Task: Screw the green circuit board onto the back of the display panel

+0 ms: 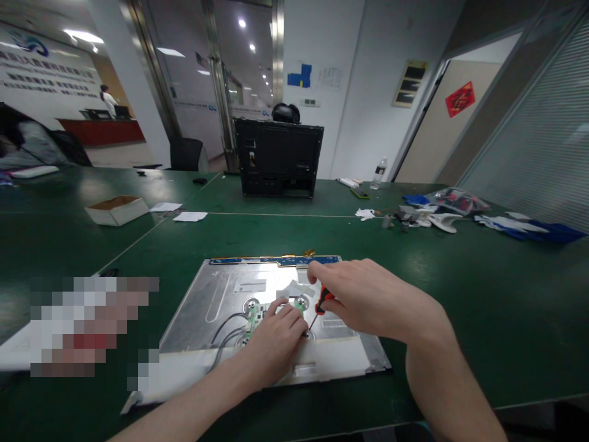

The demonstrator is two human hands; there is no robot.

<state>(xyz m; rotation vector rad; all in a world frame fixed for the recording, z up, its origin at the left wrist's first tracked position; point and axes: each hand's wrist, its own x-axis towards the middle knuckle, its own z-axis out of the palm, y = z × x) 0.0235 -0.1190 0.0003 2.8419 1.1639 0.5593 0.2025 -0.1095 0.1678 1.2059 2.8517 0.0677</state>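
A flat metal display panel [202, 319] lies back side up on the green table, a blue circuit strip [276, 261] along its far edge. My left hand [278, 334] rests over a small green circuit board [255, 316] near the panel's middle, bent fingers holding it; the thumb is mostly hidden. Dark cables [225, 334] run out from that board's left side. In my right hand [359, 294] is a red and black screwdriver [323, 301], gripped by its handle and tilted. Its tip points down beside my left fingertips, close to the board's right edge; the screw itself cannot be made out.
Ahead stands a black monitor housing [280, 159]. An open cardboard box [117, 210] and white papers [190, 216] lie to the left. Gloves, metal parts and bags [455, 202] are scattered at right, near a water bottle [378, 173]. A blurred patch covers the left foreground.
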